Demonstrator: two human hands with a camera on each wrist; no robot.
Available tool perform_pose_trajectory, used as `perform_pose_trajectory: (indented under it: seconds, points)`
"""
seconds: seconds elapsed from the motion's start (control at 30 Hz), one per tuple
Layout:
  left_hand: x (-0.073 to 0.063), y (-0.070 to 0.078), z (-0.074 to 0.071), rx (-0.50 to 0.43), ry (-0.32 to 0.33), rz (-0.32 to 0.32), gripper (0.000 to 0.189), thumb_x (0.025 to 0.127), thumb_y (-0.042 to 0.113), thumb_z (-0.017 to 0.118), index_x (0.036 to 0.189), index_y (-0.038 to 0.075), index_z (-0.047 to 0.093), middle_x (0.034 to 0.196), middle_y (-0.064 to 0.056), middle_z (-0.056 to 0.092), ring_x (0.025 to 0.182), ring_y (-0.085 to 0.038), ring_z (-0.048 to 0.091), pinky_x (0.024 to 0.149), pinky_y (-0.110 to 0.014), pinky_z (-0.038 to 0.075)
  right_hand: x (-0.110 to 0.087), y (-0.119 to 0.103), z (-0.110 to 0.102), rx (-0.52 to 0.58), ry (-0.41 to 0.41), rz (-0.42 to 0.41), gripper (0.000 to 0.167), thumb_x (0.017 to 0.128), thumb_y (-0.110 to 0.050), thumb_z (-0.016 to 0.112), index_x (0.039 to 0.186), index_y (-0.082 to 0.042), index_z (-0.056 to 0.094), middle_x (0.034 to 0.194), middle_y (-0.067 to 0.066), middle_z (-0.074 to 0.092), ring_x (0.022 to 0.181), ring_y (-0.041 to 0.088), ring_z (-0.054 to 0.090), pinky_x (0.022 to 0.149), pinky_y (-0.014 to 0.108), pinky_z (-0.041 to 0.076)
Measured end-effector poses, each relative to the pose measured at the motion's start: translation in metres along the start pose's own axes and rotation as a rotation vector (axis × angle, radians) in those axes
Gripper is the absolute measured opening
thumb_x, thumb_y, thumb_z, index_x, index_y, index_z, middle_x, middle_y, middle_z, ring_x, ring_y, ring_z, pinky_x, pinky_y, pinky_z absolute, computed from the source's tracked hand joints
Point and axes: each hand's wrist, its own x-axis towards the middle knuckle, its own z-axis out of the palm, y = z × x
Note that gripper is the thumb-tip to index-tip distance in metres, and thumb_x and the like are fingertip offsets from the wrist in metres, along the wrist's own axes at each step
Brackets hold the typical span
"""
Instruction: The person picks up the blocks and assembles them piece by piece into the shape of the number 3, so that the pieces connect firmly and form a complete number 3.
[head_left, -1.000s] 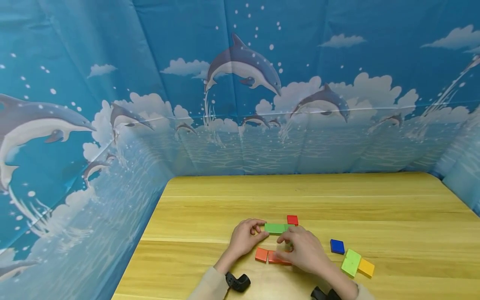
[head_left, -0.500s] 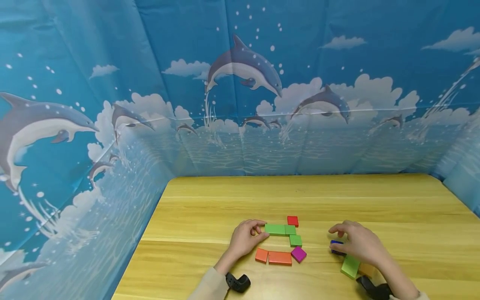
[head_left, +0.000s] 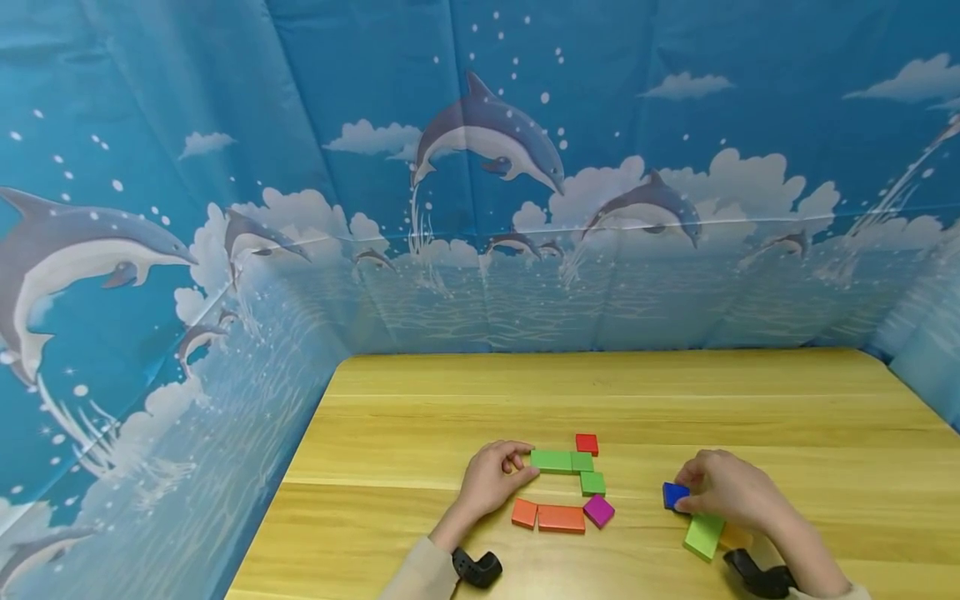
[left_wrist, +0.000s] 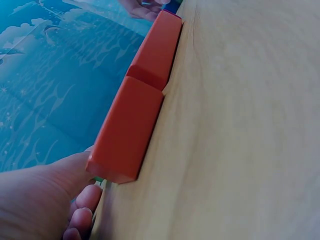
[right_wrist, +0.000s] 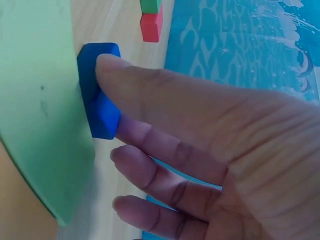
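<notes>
In the head view my left hand (head_left: 491,479) pinches the left end of a long green block (head_left: 551,462) between thumb and index finger. A small green block (head_left: 582,462) adjoins its right end, and another green block (head_left: 592,483) sits just below that. My right hand (head_left: 738,492) pinches a blue block (head_left: 672,495), with the thumb on its near face in the right wrist view. Beside it lies a light green block (right_wrist: 40,100), close to that thumb. Partly under the right hand is a yellow block (head_left: 731,537), mostly hidden.
A red block (head_left: 587,444) lies behind the green row. Nearer me are a small orange block (head_left: 524,513), a long orange block (head_left: 561,519) and a turned purple block (head_left: 598,511). Behind the wooden table (head_left: 420,383) hangs a dolphin-print curtain (head_left: 450,292).
My right hand has left the purple block beside the long orange one, moved right and taken hold of the blue block. The left hand has stayed at the long green block.
</notes>
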Motion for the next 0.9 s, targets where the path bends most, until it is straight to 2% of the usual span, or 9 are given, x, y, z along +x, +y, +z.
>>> perform_pose_trajectory:
  seconds: [0.13, 0.3, 0.57, 0.77, 0.9]
  points:
    - [0.000, 0.000, 0.000, 0.000, 0.003, 0.001, 0.034, 0.085, 0.033, 0.072, 0.114, 0.015, 0.068, 0.077, 0.018, 0.052, 0.066, 0.001, 0.044, 0.065, -0.021, 0.037, 0.005, -0.002, 0.002, 0.000, 0.021, 0.001, 0.026, 0.071, -0.034, 0.082, 0.087, -0.017, 0.070, 0.084, -0.003, 0.060, 0.073, 0.013, 0.053, 0.062, 0.036, 0.044]
    - [0.001, 0.000, 0.000, 0.001, 0.003, 0.004, 0.033, 0.085, 0.033, 0.071, 0.114, 0.015, 0.068, 0.076, 0.018, 0.052, 0.066, 0.000, 0.044, 0.064, -0.021, 0.037, 0.022, -0.009, 0.002, -0.033, 0.050, 0.010, 0.026, 0.072, -0.035, 0.082, 0.085, -0.017, 0.069, 0.082, -0.003, 0.060, 0.071, 0.013, 0.054, 0.059, 0.036, 0.044]
    - [0.000, 0.001, 0.000, -0.006, 0.003, 0.007, 0.033, 0.085, 0.032, 0.072, 0.113, 0.015, 0.068, 0.076, 0.017, 0.052, 0.066, 0.000, 0.044, 0.063, -0.021, 0.037, 0.065, -0.021, 0.001, -0.018, 0.054, 0.046, 0.027, 0.077, -0.031, 0.079, 0.089, -0.009, 0.068, 0.083, -0.001, 0.062, 0.068, 0.016, 0.052, 0.058, 0.035, 0.042]
    - [0.000, 0.001, 0.000, -0.004, 0.002, 0.006, 0.033, 0.086, 0.032, 0.071, 0.114, 0.015, 0.068, 0.076, 0.017, 0.052, 0.065, 0.000, 0.044, 0.064, -0.021, 0.036, 0.097, -0.031, 0.003, 0.029, 0.058, 0.098, 0.025, 0.080, -0.032, 0.076, 0.086, -0.010, 0.066, 0.077, 0.000, 0.058, 0.066, 0.018, 0.049, 0.056, 0.033, 0.038]
    - [0.001, 0.001, 0.001, -0.006, 0.001, 0.004, 0.033, 0.086, 0.033, 0.071, 0.113, 0.015, 0.068, 0.076, 0.017, 0.052, 0.065, 0.000, 0.044, 0.064, -0.022, 0.036, 0.112, -0.038, 0.008, 0.065, 0.077, 0.107, 0.026, 0.082, -0.034, 0.074, 0.087, -0.011, 0.065, 0.080, 0.001, 0.059, 0.067, 0.019, 0.050, 0.057, 0.033, 0.038]
